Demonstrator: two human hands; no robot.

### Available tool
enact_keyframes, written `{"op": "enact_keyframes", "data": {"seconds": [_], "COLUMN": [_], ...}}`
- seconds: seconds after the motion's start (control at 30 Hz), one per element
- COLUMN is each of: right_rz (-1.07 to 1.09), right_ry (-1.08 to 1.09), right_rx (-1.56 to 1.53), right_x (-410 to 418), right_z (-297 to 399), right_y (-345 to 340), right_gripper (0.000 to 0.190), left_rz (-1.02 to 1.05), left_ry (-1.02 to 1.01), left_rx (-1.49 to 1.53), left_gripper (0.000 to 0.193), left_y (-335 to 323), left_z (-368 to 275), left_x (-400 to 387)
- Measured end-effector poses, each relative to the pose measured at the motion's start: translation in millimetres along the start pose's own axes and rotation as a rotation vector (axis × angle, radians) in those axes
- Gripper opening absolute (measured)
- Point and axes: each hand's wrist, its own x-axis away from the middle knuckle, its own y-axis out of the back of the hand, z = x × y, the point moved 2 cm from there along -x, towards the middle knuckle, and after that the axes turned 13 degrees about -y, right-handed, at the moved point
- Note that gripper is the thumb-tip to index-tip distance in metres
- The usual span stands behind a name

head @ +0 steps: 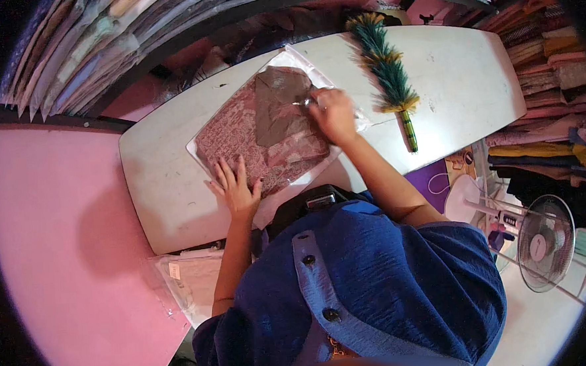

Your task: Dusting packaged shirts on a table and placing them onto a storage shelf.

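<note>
A folded piece of brown-red patterned fabric (pixel 230 121) lies on a white sheet or sleeve (pixel 291 59) on the white table. A plain brown cloth panel (pixel 274 114) covers part of its upper half. My left hand (pixel 237 188) rests with spread fingers on the fabric's near left edge. At the right side of the fabric, my right hand (pixel 333 112) is curled around a small shiny metal thing (pixel 308 101), too small and blurred to name. Its fingers touch or hover just over the cloth; which of the two is unclear.
A green and yellow feather-like duster (pixel 385 69) lies on the table (pixel 462 84) to the right. Packed fabrics (pixel 102 49) fill a shelf behind; folded cloths (pixel 556 79) are stacked at right. A fan (pixel 544 244) stands at lower right, a plastic-wrapped package (pixel 194 282) at lower left.
</note>
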Motion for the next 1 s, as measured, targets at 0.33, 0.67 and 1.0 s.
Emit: {"op": "enact_keyframes", "data": {"seconds": [0.33, 0.67, 1.0], "right_rz": [0.153, 0.186, 0.056], "right_ry": [-0.433, -0.363, -0.288], "right_rx": [0.175, 0.188, 0.026], "right_x": [15, 13, 61], "right_z": [-105, -110, -135], "right_y": [50, 56, 97], "right_gripper": [0.015, 0.017, 0.015], "left_rz": [-0.088, 0.32, 0.396], "left_ry": [-0.272, -0.635, -0.582], "left_rx": [0.04, -0.109, -0.142], "left_gripper": [0.06, 0.052, 0.059], "left_y": [18, -58, -48], "left_z": [-55, -144, -142], "left_x": [-146, -238, -234]}}
